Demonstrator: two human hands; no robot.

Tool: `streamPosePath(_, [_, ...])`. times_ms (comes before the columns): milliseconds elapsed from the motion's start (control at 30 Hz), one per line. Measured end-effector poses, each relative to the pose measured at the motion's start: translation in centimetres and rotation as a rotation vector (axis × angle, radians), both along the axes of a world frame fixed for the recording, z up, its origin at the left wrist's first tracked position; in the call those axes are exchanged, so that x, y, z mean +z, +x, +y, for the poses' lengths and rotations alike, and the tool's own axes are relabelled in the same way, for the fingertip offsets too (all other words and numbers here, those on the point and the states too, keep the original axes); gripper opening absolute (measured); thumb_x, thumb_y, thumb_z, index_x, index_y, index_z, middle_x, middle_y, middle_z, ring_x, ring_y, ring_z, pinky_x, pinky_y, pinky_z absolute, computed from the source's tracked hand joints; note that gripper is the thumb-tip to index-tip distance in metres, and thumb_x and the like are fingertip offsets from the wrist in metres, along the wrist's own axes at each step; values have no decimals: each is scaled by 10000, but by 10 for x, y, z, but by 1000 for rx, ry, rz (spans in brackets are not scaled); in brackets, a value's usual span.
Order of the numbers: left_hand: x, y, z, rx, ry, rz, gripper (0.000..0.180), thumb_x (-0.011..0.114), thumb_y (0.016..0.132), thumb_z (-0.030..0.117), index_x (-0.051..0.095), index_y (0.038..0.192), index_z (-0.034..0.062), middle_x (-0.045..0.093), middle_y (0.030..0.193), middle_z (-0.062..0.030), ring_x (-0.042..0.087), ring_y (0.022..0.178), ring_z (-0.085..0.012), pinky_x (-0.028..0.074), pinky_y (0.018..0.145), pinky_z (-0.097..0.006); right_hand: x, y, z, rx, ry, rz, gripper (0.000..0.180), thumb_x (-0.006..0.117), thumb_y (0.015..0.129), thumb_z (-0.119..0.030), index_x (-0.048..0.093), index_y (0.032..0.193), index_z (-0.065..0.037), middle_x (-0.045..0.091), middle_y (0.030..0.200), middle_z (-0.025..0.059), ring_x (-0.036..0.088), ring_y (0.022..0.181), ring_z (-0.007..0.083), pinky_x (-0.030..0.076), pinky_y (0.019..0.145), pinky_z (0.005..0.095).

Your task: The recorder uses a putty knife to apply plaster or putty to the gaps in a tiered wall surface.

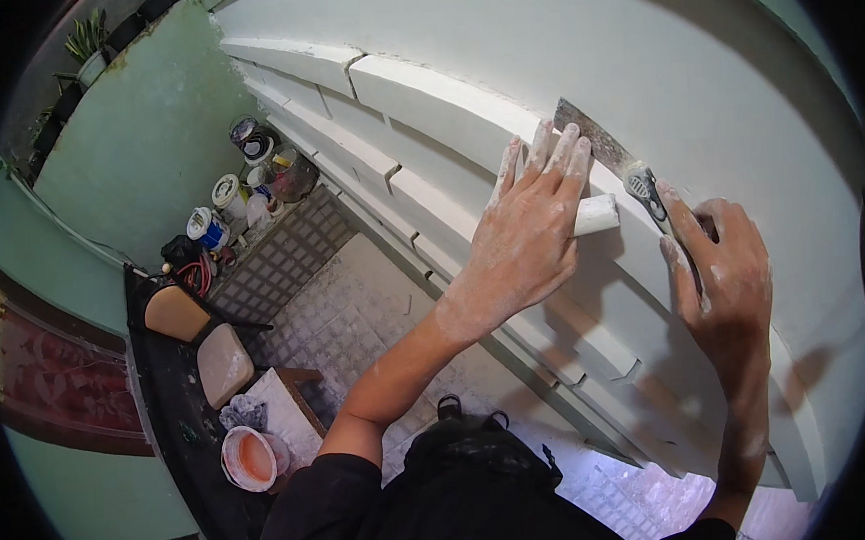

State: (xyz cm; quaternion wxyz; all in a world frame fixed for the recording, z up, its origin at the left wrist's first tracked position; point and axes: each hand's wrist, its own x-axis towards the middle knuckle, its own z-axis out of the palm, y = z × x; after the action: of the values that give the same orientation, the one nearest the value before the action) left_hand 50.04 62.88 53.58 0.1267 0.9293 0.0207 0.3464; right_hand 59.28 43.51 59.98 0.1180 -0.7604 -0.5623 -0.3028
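My right hand (pixel 727 267) is wrapped round the grey handle of a utility knife (pixel 595 133). Its long, dusty metal blade points up and left, lying along the upper edge of a white wall moulding (pixel 454 95). My left hand (pixel 532 217) reaches across the moulding, fingers stretched toward the blade and fingertips close to or touching it. From under the left palm sticks the end of a small white block (pixel 597 215), held there; my left thumb and the block's other end are hidden. White dust coats both hands.
Below run further rows of staggered white mouldings (pixel 439 202). At the lower left stand a bucket with orange inside (pixel 253 459), a dusty white table (pixel 282 412) and a chair (pixel 224 361). Several paint tubs (pixel 226 194) sit on a tiled ledge (pixel 296 237) by a green wall (pixel 148 167).
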Motion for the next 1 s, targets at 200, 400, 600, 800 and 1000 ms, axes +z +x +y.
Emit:
streamPosePath(200, [9, -2, 8, 14, 20, 45, 785, 532, 704, 45, 278, 1438, -70, 343, 1455, -280, 198, 1429, -412, 118, 1175, -534, -3, 1, 16, 16, 5, 67, 447, 662, 763, 4, 647, 1208, -46, 527, 826, 135, 549, 696, 255, 476, 596, 375])
streamPosePath(400, [16, -4, 20, 16, 45, 61, 766, 530, 712, 73, 291, 1421, -92, 377, 1426, -292, 213, 1426, -408, 109, 1176, -535, -1, -1, 29, -9, -16, 38, 425, 656, 782, -18, 645, 1207, -43, 520, 823, 131, 559, 697, 250, 491, 590, 364])
streamPosePath(600, [21, -5, 29, 17, 40, 85, 757, 517, 693, 86, 324, 1403, -98, 407, 1404, -295, 226, 1422, -406, 104, 1175, -540, -1, -3, 38, -2, -31, 58, 423, 610, 802, 2, 622, 1224, -9, 513, 825, 142, 543, 693, 261, 483, 619, 367])
streamPosePath(800, [20, -8, 35, 32, 51, 107, 767, 505, 675, 101, 349, 1406, -70, 414, 1417, -270, 222, 1423, -407, 97, 1172, -549, 1, -3, 39, 17, 7, 70, 438, 610, 794, 15, 620, 1230, -23, 519, 839, 144, 553, 689, 268, 487, 625, 362])
streamPosePath(1000, [18, -8, 39, 30, 12, 83, 758, 483, 686, 80, 349, 1421, -42, 426, 1414, -260, 212, 1427, -408, 97, 1166, -563, -4, 1, 41, 13, 11, 48, 451, 639, 783, -7, 622, 1232, -51, 528, 858, 134, 577, 660, 253, 501, 582, 355])
